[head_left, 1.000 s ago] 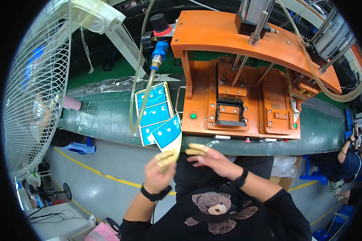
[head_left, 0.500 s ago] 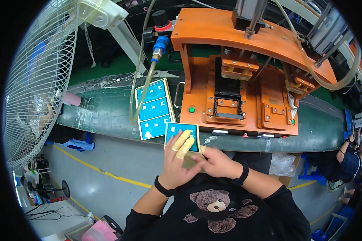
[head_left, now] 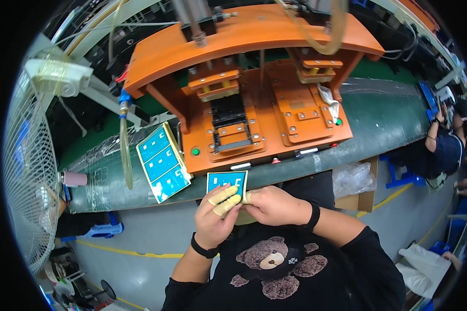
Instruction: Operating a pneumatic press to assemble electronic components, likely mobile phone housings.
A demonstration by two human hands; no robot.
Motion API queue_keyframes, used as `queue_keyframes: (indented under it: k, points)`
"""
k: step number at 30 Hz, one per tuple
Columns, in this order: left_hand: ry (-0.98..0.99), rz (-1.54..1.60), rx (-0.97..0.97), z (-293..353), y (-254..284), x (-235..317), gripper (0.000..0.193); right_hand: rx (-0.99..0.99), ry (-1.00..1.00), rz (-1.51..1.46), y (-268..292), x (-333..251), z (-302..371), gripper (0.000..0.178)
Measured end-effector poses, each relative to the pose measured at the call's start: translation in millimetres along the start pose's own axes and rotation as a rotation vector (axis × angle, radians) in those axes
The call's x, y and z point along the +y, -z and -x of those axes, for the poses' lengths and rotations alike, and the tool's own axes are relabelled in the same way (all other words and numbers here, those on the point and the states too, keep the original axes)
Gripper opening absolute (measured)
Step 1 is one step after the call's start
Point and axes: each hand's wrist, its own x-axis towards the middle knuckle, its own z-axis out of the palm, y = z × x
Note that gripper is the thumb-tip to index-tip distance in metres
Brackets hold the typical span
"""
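Observation:
A blue sheet with a cream edge and small white cut-out shapes (head_left: 223, 179) is held in front of my body, just off the bench edge. My left hand (head_left: 215, 216) grips it from the near left, two fingers in pale yellow finger cots lying across its face. At its right edge my right hand (head_left: 279, 205) pinches the border with thumb and bent fingers; the fingertips are partly hidden. Left of my hands, similar blue panels with cream borders (head_left: 161, 159) lie on the bench, at the foot of the orange press (head_left: 275, 140).
Under the press's left head sits a black part (head_left: 227, 115) in an orange fixture; the right fixture (head_left: 302, 115) holds none. A caged fan (head_left: 28, 171) and an air hose (head_left: 124, 155) are at left. Clear plastic bags (head_left: 354, 179) fill a box at right, where another person (head_left: 443, 147) sits.
My view has turned right, so the press and bench have shifted left. Both hands still hold the blue sheet; the right hand's fingers now sit closer to the left hand's fingertips.

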Motion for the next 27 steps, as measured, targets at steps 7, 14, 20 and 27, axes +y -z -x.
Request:
queue_keyframes:
  k: [7,14,20,27]
  points:
    - [0.512,1.275,0.455,-10.1,7.1,10.6,0.021,0.529,-0.416,-0.832,59.2,52.0,115.2,0.017]
    - [0.61,1.193,0.225,6.3,-21.2,-9.5,0.023,1.58,-0.723,-1.168,-28.3,173.8,394.9,0.031]
    - [0.688,1.054,0.025,4.3,-60.6,-22.6,0.017,1.181,-2.031,-0.28,-235.2,201.5,683.2,0.043]
    - [0.616,0.885,-0.066,-0.2,-56.7,-12.5,0.022,1.751,-1.183,-0.44,-51.0,226.2,454.7,0.029]
